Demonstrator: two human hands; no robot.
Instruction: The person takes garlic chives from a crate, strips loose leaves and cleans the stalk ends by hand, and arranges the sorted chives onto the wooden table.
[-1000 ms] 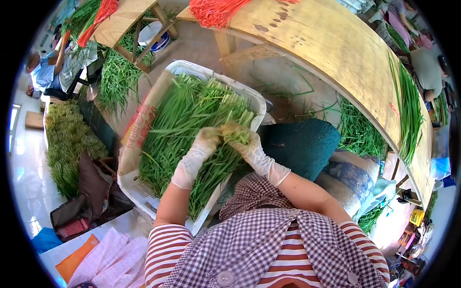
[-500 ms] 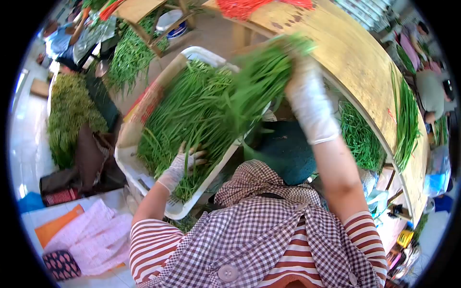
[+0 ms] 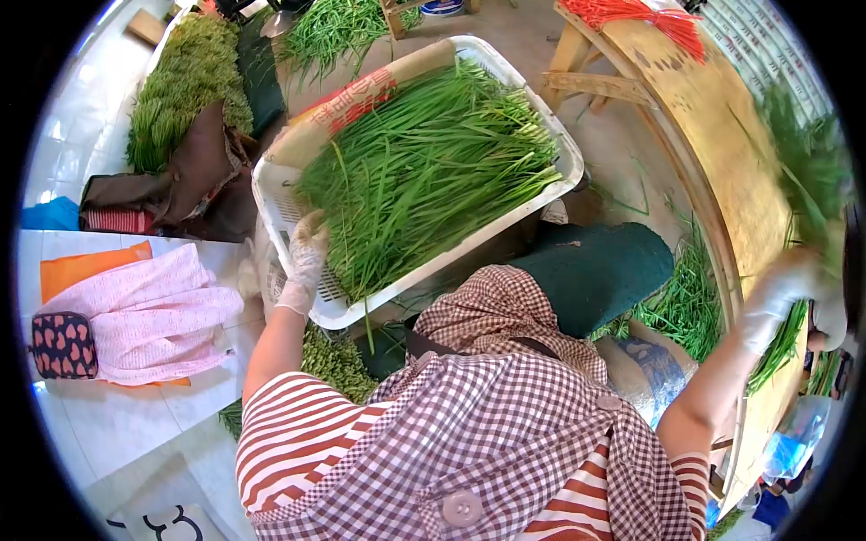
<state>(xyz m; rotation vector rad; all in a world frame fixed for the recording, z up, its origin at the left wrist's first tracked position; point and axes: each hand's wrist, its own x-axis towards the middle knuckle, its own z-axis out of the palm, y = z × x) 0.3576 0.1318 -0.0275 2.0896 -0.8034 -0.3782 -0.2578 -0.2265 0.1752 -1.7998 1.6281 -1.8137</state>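
Gloved in thin white translucent material, the left hand [image 3: 309,242] rests at the near left corner of a white plastic crate [image 3: 408,287], its fingers partly curled beside the leaves; whether they pinch anything, I cannot tell. The right hand [image 3: 787,281], in a matching glove and blurred, is out over a long pale wooden table [image 3: 710,135], closed around the lower end of a blurred bunch of long green leaves [image 3: 803,158].

More long, narrow green leaves [image 3: 424,171] lie heaped in the crate, many with their paler ends towards its right side. Along the crate's upper left side runs a tan liner [image 3: 311,128] with a red band and large red printed characters, too small and slanted to read. A pale stack [image 3: 767,45] beyond the table carries repeated green marks, also unreadable. Blue print covers part of a pale woven sack [image 3: 656,371] near the person's knee, with no legible word.

Bright red thin strips [image 3: 631,13] lie on the table's far end. At left, a dark pouch patterned with pink hearts [image 3: 65,344] sits against a pale pink cloth [image 3: 158,311]; no lettering shows on either.
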